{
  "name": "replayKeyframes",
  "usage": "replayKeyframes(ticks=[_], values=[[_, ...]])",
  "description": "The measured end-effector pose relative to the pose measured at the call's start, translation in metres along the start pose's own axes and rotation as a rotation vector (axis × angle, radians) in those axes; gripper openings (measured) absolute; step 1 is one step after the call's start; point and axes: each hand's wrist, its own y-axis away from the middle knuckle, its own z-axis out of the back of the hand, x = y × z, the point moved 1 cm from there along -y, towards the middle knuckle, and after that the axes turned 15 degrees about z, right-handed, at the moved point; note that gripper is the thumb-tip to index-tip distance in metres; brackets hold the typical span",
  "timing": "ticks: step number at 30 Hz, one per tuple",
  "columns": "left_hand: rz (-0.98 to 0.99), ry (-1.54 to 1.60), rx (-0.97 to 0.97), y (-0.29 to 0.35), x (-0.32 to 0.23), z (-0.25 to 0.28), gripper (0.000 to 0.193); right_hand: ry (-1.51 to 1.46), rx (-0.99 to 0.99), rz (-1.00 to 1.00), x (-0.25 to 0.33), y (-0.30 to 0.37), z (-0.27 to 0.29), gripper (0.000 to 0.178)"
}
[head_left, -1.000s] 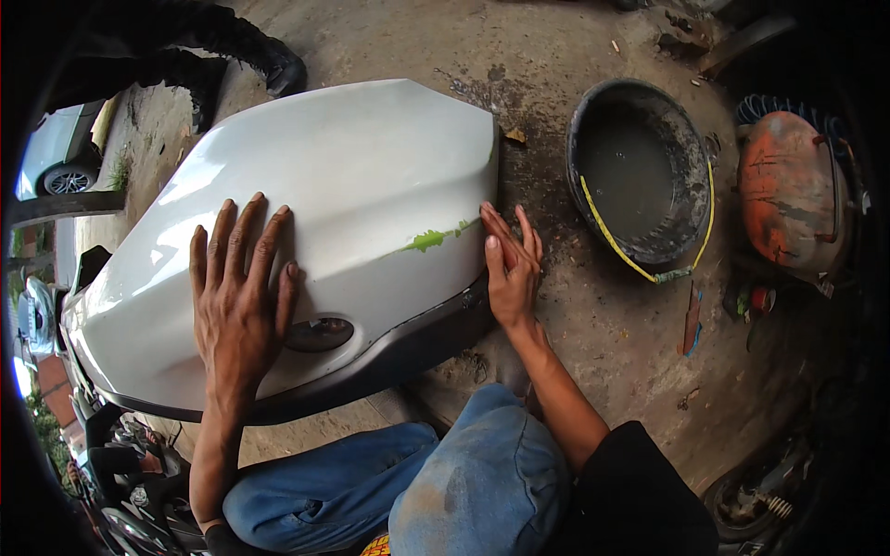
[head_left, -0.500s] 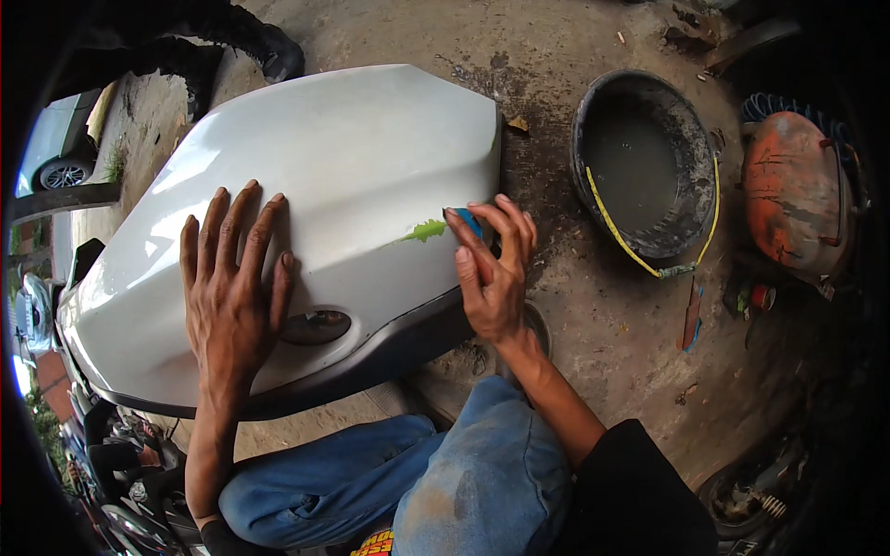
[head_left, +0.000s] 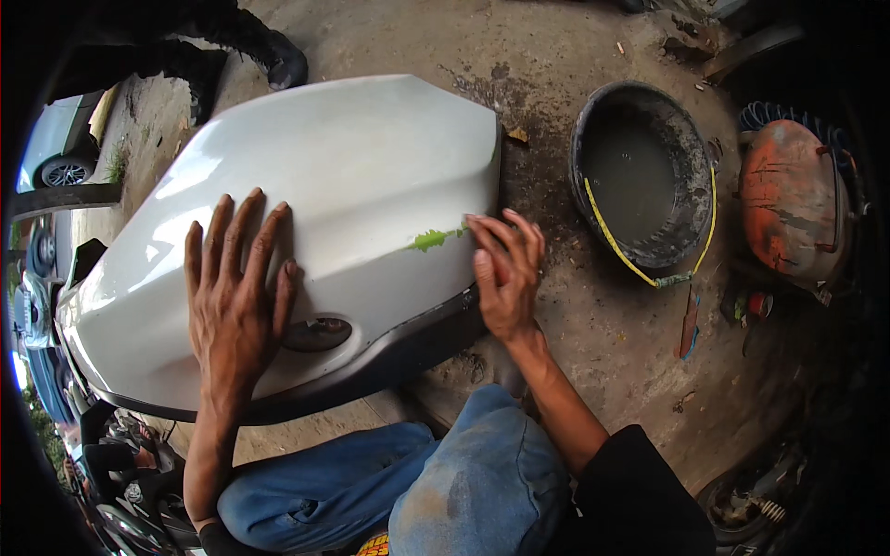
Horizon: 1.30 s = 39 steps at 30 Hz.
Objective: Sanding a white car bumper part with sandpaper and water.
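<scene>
A white painted car bumper (head_left: 352, 157) lies across in front of me, its paint glossy toward the left. My left hand (head_left: 234, 296) rests flat on it with fingers spread, just left of an oval dark recess (head_left: 317, 334). Toward the bumper's right end, a jagged patch of green (head_left: 430, 241) shows in the white surface. My right hand (head_left: 505, 273) is at that end, fingertips at the green streak, with fingers bent and drawn toward the thumb. Whatever these fingers hold is hidden behind them.
A black bucket (head_left: 586, 120) of murky water with a yellow handle stands on the right. Beyond it is a worn orange tank (head_left: 783, 190). A thin flat strip (head_left: 688, 324) lies below the bucket. Someone's dark-clothed legs (head_left: 222, 42) are at the far left.
My right hand has shifted slightly right and down, uncovering more of the green streak. The blue piece seen at its fingertips is now out of sight. My left hand stays on the bumper.
</scene>
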Motion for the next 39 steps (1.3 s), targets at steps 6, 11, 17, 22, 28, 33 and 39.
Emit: replayKeyframes(ticks=[6, 11, 17, 22, 28, 33, 39], values=[[0.0, 0.009, 0.014, 0.002, -0.003, 0.001, 0.057, -0.001, 0.007, 0.044, -0.013, -0.003, 0.006, 0.043], [-0.013, -0.016, -0.014, 0.0, 0.002, 0.007, 0.057, -0.014, 0.057, 0.162, 0.011, -0.021, 0.009, 0.041], [-0.013, 0.004, -0.004, 0.002, -0.002, 0.004, 0.058, -0.011, 0.028, 0.04, -0.01, -0.005, 0.008, 0.04], [-0.011, 0.015, -0.01, 0.001, -0.002, 0.005, 0.055, -0.028, 0.0, 0.062, -0.015, -0.005, 0.011, 0.04], [-0.007, 0.001, -0.002, 0.002, 0.0, 0.007, 0.056, -0.034, 0.036, 0.103, 0.017, -0.018, 0.011, 0.042], [-0.003, 0.002, 0.014, 0.003, -0.001, 0.004, 0.056, -0.02, 0.005, 0.019, -0.003, -0.01, 0.006, 0.04], [-0.008, -0.005, 0.002, 0.003, -0.002, 0.005, 0.057, -0.058, -0.015, 0.025, -0.015, -0.01, 0.012, 0.04]])
